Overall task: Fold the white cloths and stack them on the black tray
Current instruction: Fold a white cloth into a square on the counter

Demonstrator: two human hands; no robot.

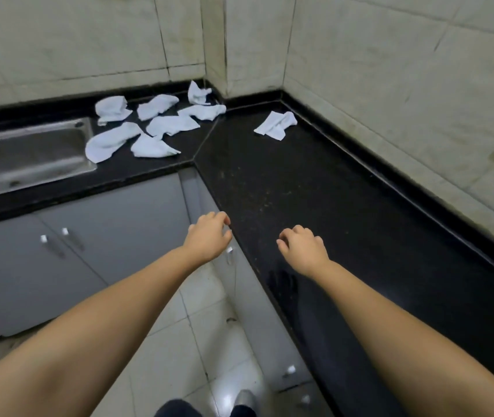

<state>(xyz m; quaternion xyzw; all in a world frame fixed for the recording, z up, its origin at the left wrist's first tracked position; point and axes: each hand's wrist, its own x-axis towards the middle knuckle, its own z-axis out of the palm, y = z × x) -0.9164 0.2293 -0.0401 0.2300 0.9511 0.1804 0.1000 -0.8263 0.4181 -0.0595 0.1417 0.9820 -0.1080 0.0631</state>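
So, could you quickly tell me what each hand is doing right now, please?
Left hand: open, fingers loosely curled, holding nothing, at the counter's edge.
Right hand: open, fingers loosely curled, holding nothing, over the counter.

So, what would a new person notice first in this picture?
First, the white cloths lying crumpled in a bunch on the black counter, beside the metal sink, with one more cloth apart near the wall corner. Then the two bare arms reaching forward: left hand and right hand, loosely curled, holding nothing.

No readable text, label, brand, number or sign shows on any surface here.
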